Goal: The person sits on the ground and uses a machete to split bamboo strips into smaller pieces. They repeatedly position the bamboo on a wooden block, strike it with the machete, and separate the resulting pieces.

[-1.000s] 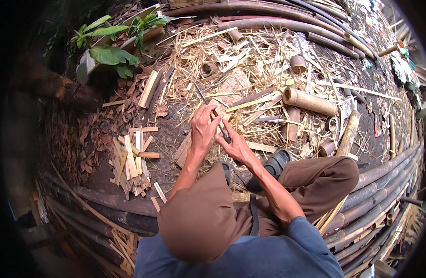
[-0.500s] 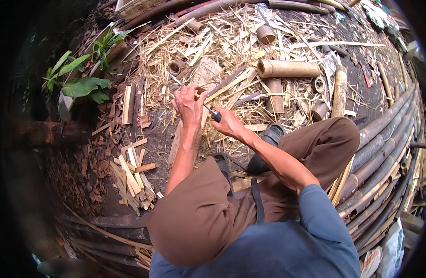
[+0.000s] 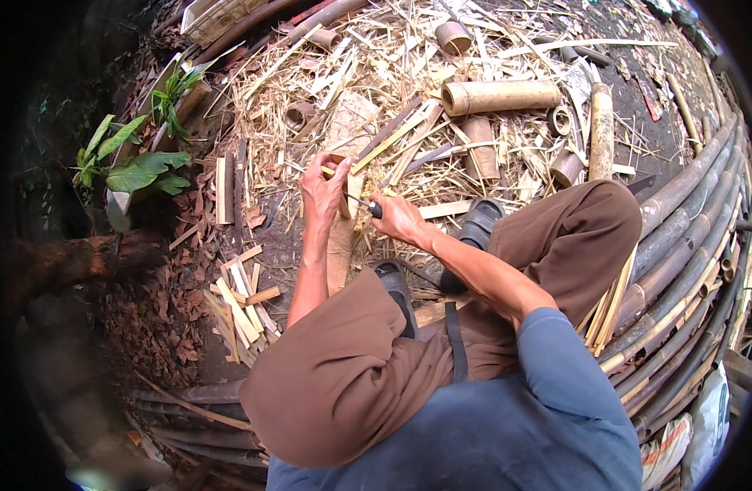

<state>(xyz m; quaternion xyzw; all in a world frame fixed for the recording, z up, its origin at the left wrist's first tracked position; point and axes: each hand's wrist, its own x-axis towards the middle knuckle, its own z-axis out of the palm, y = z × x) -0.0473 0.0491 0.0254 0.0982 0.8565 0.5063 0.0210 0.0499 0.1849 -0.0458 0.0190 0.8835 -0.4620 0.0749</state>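
My left hand (image 3: 320,196) grips a short split bamboo piece (image 3: 337,158), its brown curved end showing above the fingers. My right hand (image 3: 398,218) is wrapped round the dark handle of a knife (image 3: 376,209). From there a thin metal blade runs toward the left hand and passes partly behind it. Exactly where the blade meets the bamboo is hidden by the fingers. Under both hands lies a long wooden board (image 3: 341,254), set between my bent legs.
Shavings (image 3: 392,74) cover the ground ahead, with a thick bamboo tube (image 3: 500,96) among them. Cut bamboo strips (image 3: 243,307) are heaped at left. Long bamboo poles (image 3: 679,233) line the right side. A leafy plant (image 3: 143,169) grows at far left.
My view has tilted a little, so the ground ahead sits higher. Both hands have drawn slightly nearer to me over the board, still gripping the bamboo piece and the knife.
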